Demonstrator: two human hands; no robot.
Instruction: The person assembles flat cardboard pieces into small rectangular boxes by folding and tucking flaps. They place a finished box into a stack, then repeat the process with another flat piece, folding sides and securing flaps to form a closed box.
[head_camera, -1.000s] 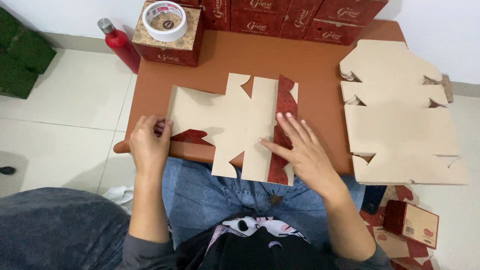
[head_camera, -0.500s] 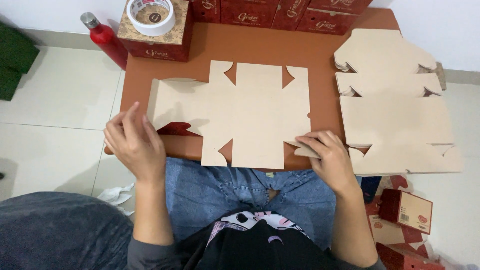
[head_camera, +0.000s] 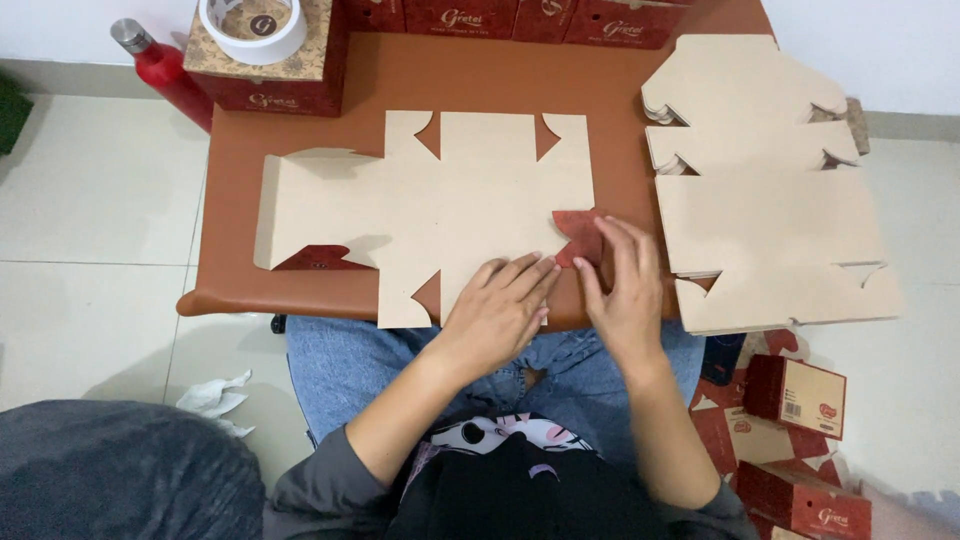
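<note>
A flat cardboard box blank (head_camera: 440, 215) lies plain side up on the brown bench (head_camera: 480, 85), its long axis running left to right across the person's lap, with the tabbed end flap toward the left edge and the right end near the stack of blanks (head_camera: 770, 215). The left hand (head_camera: 500, 305) rests flat and open, fingers spread, pressing the near right part of the blank; the right hand (head_camera: 625, 280) pinches a small corner flap (head_camera: 580, 235) that is turned up, showing its red printed side. The fold could run crooked if the pressing hand lets the sheet slide on the smooth bench, or the thin flap could tear at the notch if it is bent too sharply. The near edge of the blank overhangs the bench a little, so a push toward the lap could tip it off. The stack sits just beside the working hand and could get nudged.
</note>
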